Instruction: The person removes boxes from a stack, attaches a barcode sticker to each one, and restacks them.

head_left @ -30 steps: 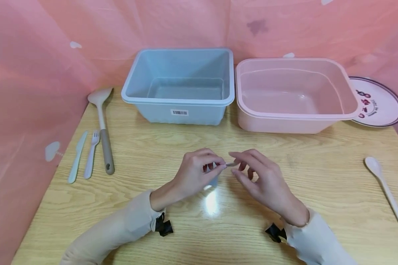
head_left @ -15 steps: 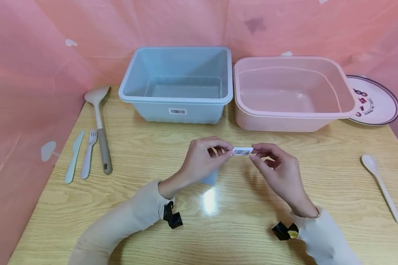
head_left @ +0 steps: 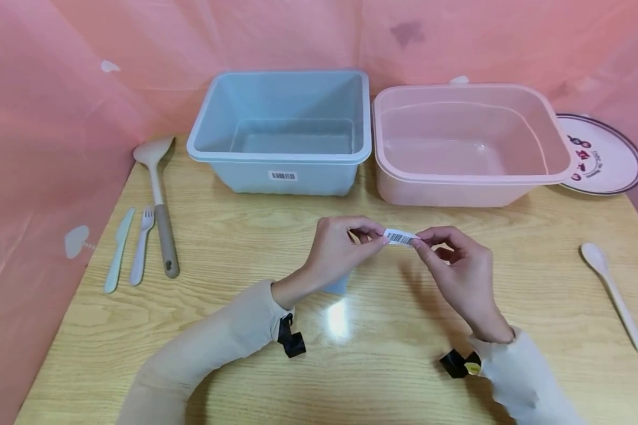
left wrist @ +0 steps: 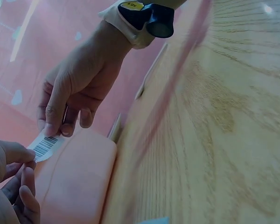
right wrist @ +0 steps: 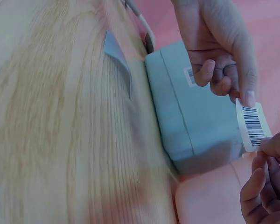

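Between the two hands, above the table, a white barcode sticker (head_left: 400, 237) is stretched out with its printed side showing. My left hand (head_left: 344, 249) pinches its left end between thumb and fingers. Its right end is pinched by my right hand (head_left: 459, 271). The right wrist view gives a closer look at the barcode sticker (right wrist: 253, 126), slightly bent. Below the left hand a blue-grey piece of paper (head_left: 338, 284) lies on the table, partly hidden by that hand. In the right wrist view this paper (right wrist: 117, 58) looks curled.
A blue bin (head_left: 279, 157) with a barcode label stands at the back, beside a pink bin (head_left: 457, 192). A plate (head_left: 611, 156) sits behind at right. A knife (head_left: 119, 251), fork (head_left: 141, 248) and spatula (head_left: 165, 236) lie left; a spoon (head_left: 614, 295) lies right.
My right hand has come to grip the sticker's free end, and the sticker has turned its barcode to the head view. Both hands have moved slightly right and away from me.
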Demonstrator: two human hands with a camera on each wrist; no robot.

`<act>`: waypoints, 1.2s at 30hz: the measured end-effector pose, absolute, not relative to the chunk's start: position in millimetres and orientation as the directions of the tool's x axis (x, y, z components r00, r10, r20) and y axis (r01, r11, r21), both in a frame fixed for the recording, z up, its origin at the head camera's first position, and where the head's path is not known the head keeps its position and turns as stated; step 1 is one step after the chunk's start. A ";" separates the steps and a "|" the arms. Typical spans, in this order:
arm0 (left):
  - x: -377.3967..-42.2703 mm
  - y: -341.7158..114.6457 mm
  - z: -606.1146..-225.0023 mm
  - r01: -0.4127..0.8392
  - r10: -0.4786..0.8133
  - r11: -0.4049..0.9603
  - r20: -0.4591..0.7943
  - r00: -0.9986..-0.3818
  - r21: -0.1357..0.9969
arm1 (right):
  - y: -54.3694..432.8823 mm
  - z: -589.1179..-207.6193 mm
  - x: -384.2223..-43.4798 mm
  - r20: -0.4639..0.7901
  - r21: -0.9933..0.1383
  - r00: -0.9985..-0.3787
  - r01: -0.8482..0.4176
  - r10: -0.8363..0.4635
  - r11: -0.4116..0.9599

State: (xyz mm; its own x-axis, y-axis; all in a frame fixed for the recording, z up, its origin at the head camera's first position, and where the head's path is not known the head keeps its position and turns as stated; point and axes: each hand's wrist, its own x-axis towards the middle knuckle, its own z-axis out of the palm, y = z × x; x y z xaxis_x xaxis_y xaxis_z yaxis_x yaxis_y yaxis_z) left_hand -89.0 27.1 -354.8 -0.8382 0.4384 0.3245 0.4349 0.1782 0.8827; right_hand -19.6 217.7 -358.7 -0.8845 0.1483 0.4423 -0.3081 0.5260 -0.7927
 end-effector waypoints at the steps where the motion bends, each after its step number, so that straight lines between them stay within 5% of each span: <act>1: -89.9 30.2 -353.9 0.439 0.437 0.181 0.328 -0.838 0.880 | 219.4 -358.7 -19.7 0.449 -0.788 -0.879 -0.306 0.158 0.534; 19: -113.9 92.6 -358.7 0.492 0.447 0.297 0.336 -0.829 0.818 | 262.2 -362.1 -32.4 0.567 -0.657 -0.788 -0.255 0.241 0.710; 36: -130.6 143.4 -378.7 0.481 0.307 0.380 0.382 -0.871 0.790 | 295.7 -368.2 -62.2 0.398 -0.764 -0.827 -0.058 0.398 0.642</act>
